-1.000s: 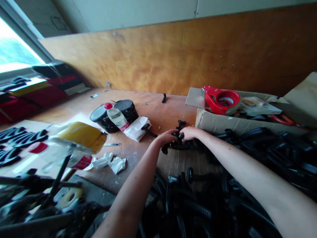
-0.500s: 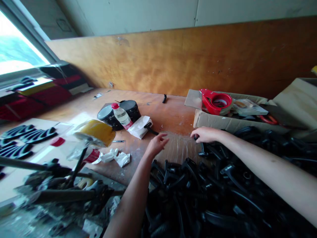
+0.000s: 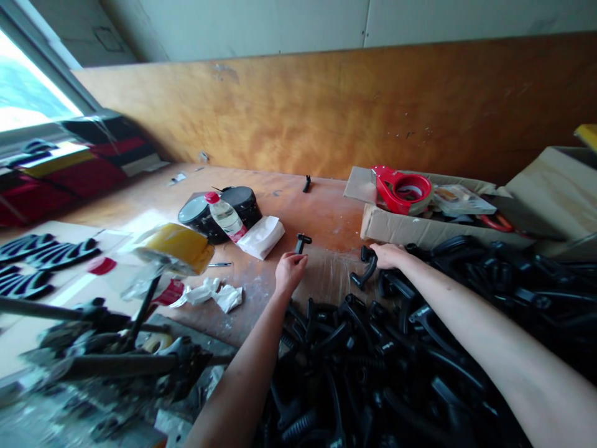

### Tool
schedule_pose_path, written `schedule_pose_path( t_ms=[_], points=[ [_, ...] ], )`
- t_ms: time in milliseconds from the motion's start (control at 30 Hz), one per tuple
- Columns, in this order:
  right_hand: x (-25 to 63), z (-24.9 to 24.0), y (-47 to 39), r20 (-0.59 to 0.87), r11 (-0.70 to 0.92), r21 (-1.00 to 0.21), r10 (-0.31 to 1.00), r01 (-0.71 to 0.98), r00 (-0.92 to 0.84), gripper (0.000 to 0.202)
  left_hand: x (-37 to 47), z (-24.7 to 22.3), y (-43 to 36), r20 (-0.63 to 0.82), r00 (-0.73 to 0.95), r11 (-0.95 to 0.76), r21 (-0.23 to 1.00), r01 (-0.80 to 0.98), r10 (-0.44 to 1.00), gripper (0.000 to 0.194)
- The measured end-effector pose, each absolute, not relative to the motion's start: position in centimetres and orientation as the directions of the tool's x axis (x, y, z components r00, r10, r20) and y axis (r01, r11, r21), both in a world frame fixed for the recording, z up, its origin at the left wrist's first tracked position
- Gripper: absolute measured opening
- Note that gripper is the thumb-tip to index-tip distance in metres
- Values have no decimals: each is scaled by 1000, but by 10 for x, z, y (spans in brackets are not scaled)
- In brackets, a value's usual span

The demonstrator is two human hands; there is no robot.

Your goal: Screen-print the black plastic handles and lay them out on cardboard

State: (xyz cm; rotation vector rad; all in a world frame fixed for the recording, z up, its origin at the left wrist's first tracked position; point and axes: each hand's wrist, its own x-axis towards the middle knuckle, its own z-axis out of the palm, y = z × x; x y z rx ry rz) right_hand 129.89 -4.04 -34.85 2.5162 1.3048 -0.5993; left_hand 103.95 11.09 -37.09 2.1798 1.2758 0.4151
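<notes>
My left hand (image 3: 290, 272) is closed around the lower end of a small black T-ended part (image 3: 303, 241), whose crossbar sticks up past the fingers. Across from it, my right hand (image 3: 390, 256) pinches the upper end of a black curved part (image 3: 367, 270) that looks like a lever or handle. That part hangs to the left of the fingers, bent, with a thicker foot at its bottom. Below and between both arms spreads a heap of similar black parts (image 3: 354, 348), some with ribbed ends.
A carton (image 3: 396, 225) holding a red tape dispenser (image 3: 403, 186) stands behind my right hand. Left of centre are a clear bottle (image 3: 227, 218), black round tins (image 3: 242, 202) and a white paper packet (image 3: 263, 238). A metal fixture (image 3: 121, 367) occupies the lower left.
My left hand has closed more, and its black part has turned from lying leftward to standing upright. In my right hand, the curved part has come into clear view; it was mostly hidden before.
</notes>
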Motion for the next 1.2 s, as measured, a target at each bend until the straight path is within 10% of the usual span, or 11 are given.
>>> schedule_pose_path(
  t_ms=[367, 1200],
  points=[
    [1231, -325, -58, -538, -419, -67, 780, 906, 321, 51, 991, -351, 4, -300, 747, -722, 212, 659, 593, 58],
    [1055, -247, -189, -673, -119, -359, 721, 926, -168, 40, 848, -292, -114, -364, 841, -781, 345, 521, 400, 46]
  ],
)
